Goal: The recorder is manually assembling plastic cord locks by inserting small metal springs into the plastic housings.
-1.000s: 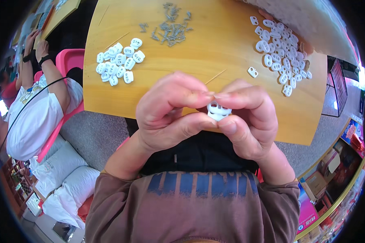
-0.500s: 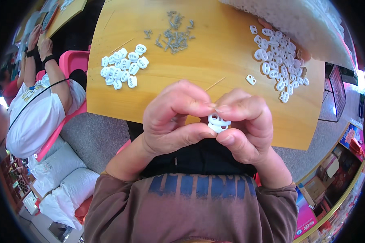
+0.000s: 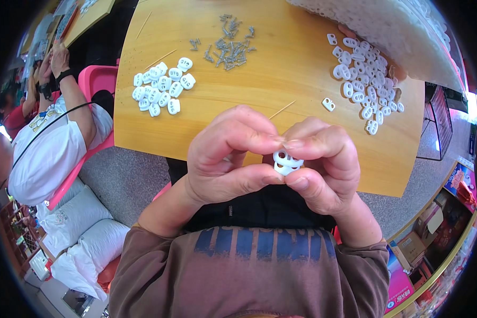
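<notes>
Thumb and forefinger of my left hand (image 3: 230,151) and of my right hand (image 3: 326,161) pinch one white two-hole plastic cord lock (image 3: 288,162) from both sides. It is held just above the table's near edge, its holes toward me, with a gap between its upper and lower parts. Beyond my left hand lies a pile of white cord locks (image 3: 164,84). Small metal springs (image 3: 232,53) are scattered at the far middle. To the right spreads a heap of loose white oval two-hole pieces (image 3: 373,79), and one single piece (image 3: 328,104) lies apart from it.
Thin wooden sticks (image 3: 282,109) lie on the wooden table (image 3: 281,58). A large clear bag (image 3: 387,26) of white parts covers the far right corner. At the left, another person (image 3: 58,143) sits on a pink chair (image 3: 98,79); white sacks (image 3: 82,222) lie on the floor.
My hands and the cord lock have shifted very slightly to the right; both still grip it. At the left, the other person's hands have moved closer together. The table piles look the same.
</notes>
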### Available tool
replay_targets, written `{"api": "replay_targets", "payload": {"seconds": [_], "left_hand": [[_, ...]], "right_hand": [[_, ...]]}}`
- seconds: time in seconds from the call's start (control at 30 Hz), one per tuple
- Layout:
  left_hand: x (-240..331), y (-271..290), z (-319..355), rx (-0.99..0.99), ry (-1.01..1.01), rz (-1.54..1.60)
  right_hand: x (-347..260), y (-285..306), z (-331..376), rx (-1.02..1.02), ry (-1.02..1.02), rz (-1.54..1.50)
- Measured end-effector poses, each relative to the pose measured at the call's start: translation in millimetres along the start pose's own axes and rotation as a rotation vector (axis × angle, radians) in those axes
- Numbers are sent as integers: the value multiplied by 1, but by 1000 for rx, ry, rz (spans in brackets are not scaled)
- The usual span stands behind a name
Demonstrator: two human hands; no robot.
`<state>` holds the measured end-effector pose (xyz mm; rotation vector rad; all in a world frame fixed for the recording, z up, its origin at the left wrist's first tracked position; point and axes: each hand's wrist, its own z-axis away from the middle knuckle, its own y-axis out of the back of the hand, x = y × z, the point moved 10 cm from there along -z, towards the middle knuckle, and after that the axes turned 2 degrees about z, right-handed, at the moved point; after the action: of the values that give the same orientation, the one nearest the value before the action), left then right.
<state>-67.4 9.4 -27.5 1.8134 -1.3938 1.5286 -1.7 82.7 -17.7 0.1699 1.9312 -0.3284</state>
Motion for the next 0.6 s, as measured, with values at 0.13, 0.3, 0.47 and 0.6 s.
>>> {"api": "replay_targets", "payload": {"seconds": [0.13, 0.3, 0.47, 0.6], "left_hand": [[0, 0, 0, -2, 16, 22], [1, 1, 0, 5, 24, -12], [0, 1, 1, 3, 28, -21], [0, 0, 1, 9, 35, -53]], "right_hand": [[-2, 0, 1, 6, 16, 10], [-5, -1, 0, 11, 49, 60], [-7, -1, 2, 10, 95, 104], [-8, 0, 2, 7, 100, 137]]}}
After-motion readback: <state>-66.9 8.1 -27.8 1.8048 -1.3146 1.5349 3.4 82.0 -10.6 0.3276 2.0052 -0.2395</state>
